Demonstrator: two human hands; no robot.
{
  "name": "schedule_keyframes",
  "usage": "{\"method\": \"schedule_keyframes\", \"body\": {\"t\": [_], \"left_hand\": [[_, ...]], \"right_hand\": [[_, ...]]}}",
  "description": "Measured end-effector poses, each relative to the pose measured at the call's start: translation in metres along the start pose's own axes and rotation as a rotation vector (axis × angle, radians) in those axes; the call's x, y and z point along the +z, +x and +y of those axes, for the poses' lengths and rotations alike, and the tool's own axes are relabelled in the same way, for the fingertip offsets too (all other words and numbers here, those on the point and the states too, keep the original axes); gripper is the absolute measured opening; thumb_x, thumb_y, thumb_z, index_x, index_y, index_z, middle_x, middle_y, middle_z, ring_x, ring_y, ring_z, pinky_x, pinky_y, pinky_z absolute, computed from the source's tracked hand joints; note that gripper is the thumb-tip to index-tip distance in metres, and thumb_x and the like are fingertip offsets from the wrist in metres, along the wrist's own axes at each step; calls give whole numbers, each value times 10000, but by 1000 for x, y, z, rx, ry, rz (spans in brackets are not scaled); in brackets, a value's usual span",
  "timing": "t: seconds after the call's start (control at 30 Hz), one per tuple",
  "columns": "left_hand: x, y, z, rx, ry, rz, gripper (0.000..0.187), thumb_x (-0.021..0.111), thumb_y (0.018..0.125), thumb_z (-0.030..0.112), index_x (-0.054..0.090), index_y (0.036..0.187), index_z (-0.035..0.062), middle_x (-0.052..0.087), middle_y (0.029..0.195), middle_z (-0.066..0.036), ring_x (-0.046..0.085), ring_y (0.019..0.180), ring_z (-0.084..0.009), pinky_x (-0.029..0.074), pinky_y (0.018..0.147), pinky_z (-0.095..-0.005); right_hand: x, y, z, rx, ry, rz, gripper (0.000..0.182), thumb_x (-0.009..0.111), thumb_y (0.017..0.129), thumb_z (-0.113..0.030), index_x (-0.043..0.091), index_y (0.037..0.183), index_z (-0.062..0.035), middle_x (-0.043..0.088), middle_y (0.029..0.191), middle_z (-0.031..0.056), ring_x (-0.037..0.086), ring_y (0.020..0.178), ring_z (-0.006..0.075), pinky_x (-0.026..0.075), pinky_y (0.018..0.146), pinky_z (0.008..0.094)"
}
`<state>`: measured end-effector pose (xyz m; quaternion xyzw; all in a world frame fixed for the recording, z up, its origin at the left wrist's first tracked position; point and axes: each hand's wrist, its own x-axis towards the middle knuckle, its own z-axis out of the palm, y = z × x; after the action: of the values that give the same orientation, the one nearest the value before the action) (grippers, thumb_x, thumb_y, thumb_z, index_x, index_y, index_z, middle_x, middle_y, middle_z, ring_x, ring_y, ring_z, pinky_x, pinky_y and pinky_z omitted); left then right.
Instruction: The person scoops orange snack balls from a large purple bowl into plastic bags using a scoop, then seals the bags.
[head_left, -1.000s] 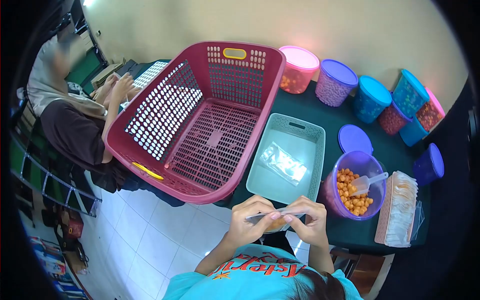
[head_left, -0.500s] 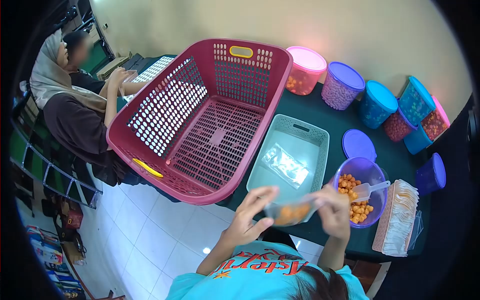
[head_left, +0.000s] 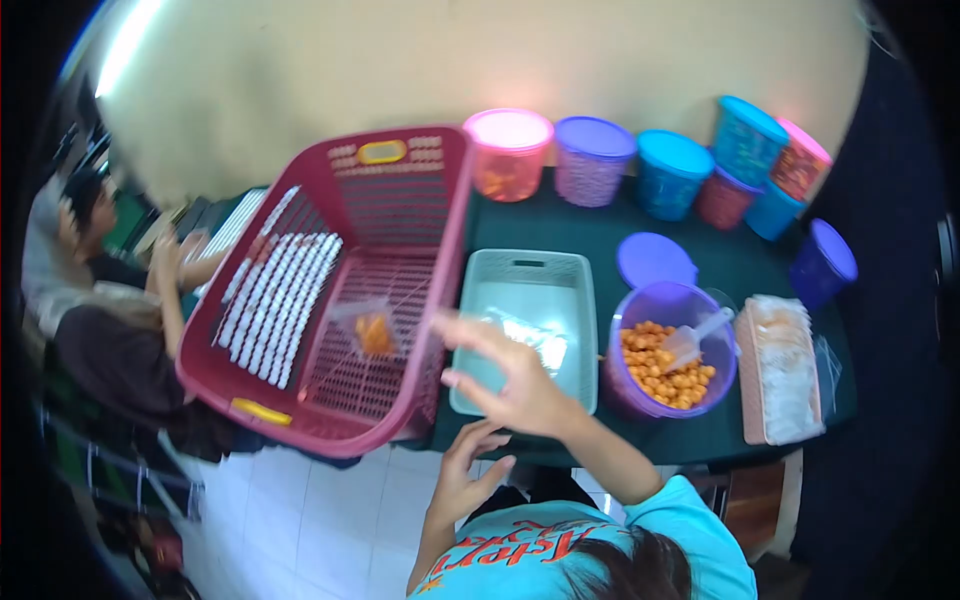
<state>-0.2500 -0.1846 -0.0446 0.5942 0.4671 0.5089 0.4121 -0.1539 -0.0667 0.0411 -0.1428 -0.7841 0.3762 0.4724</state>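
Note:
My right hand (head_left: 515,380) reaches left over the grey-green tray (head_left: 583,300), fingers spread and nothing in them. Below it my left hand (head_left: 468,478) hangs near the table edge, fingers loosely apart and also holding nothing. A small clear plastic bag with orange snack balls (head_left: 374,333) appears inside the large maroon basket (head_left: 455,220), apart from my hands. Flat clear plastic packaging (head_left: 535,340) lies in the tray. To the right stands an open purple tub (head_left: 728,352) of orange snack balls (head_left: 660,372), with a white scoop (head_left: 690,343) resting in it.
Lidded tubs of colourful contents, such as a pink tub (head_left: 508,155) and a purple-lidded tub (head_left: 594,165), line the wall. A purple lid (head_left: 655,260) lies behind the open tub. A pink basket of small bags (head_left: 755,400) stands right. Two people (head_left: 110,330) sit at left.
The bag of orange snack balls has left my hands and now appears in the maroon basket. My right hand has moved left and opened. The view has shifted too.

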Motion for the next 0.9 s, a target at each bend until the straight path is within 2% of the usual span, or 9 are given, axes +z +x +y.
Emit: {"method": "schedule_keyframes", "body": {"t": [0.1, 0.23, 0.33, 0.4, 0.5, 0.57, 0.67, 0.77, 0.9], "left_hand": [[7, 5, -7, -206, -256, 60, 379, 645, 707, -31, 497, 1056, -47, 568, 949, -87, 560, 877, -145, 445, 782, -269], [23, 19, -7, -213, -306, 26, 86, 602, 758, -3, 573, 826, -48, 600, 678, -75, 561, 569, -97, 454, 504, -211], [24, 29, -23, -259, -227, -65, 249, 516, 851, 137, 568, 683, -39, 566, 587, -75, 491, 437, -83, 364, 365, -198], [40, 43, -21, -219, -302, -139, 332, 462, 880, 186, 549, 653, -41, 540, 551, -72, 476, 430, -92, 361, 387, -197], [76, 64, -9, -174, -291, -114, 254, 473, 865, 121, 541, 681, -40, 546, 608, -83, 511, 509, -110, 415, 486, -217], [96, 76, -7, -126, -288, -146, 233, 474, 861, 109, 541, 695, -40, 546, 626, -84, 519, 535, -113, 420, 502, -220], [126, 93, 3, -67, -274, -131, 205, 475, 854, 96, 542, 717, -41, 543, 649, -84, 532, 579, -122, 430, 537, -229], [149, 104, 6, -42, -243, -50, 193, 475, 848, 97, 540, 728, -38, 538, 656, -84, 537, 602, -130, 432, 571, -240], [170, 116, 7, 5, -216, 112, 192, 480, 842, 117, 520, 720, -26, 540, 673, -92, 527, 601, -133, 418, 591, -244]], "right_hand": [[-6, -48, 8, 100, 38, -5, 192, 597, 745, -25, 632, 933, -37, 631, 851, 79, 576, 789, 202, 456, 721, 297], [-31, -112, 9, 259, -22, 131, 137, 623, 736, -74, 636, 866, -34, 620, 786, 98, 582, 729, 220, 450, 690, 310], [-81, -153, -13, 379, -108, 311, 97, 645, 741, -99, 642, 793, -17, 622, 665, 73, 592, 607, 142, 457, 640, 278], [-115, -181, -26, 523, -50, 619, 154, 554, 814, -97, 621, 740, 21, 607, 606, 56, 576, 551, 93, 456, 533, 226], [-186, -222, -22, 503, -202, 1045, 126, 534, 821, -85, 595, 792, 22, 588, 737, 78, 582, 654, 121, 466, 601, 248], [-242, -249, -5, 557, -593, 1215, 94, 564, 784, -65, 583, 832, 14, 591, 766, 73, 560, 668, 127, 446, 614, 244], [-319, -284, 14, 672, -1444, 935, 259, 561, 681, 17, 586, 932, -45, 609, 800, 75, 562, 799, 234, 393, 812, 339], [-366, -307, 42, 657, -1620, 725, 219, 561, 674, -12, 632, 869, -82, 617, 829, 82, 543, 877, 242, 321, 895, 413], [-405, -324, 41, 666, -1490, 382, 153, 583, 652, -17, 644, 771, -93, 619, 770, 61, 562, 833, 212, 321, 886, 430]]}}
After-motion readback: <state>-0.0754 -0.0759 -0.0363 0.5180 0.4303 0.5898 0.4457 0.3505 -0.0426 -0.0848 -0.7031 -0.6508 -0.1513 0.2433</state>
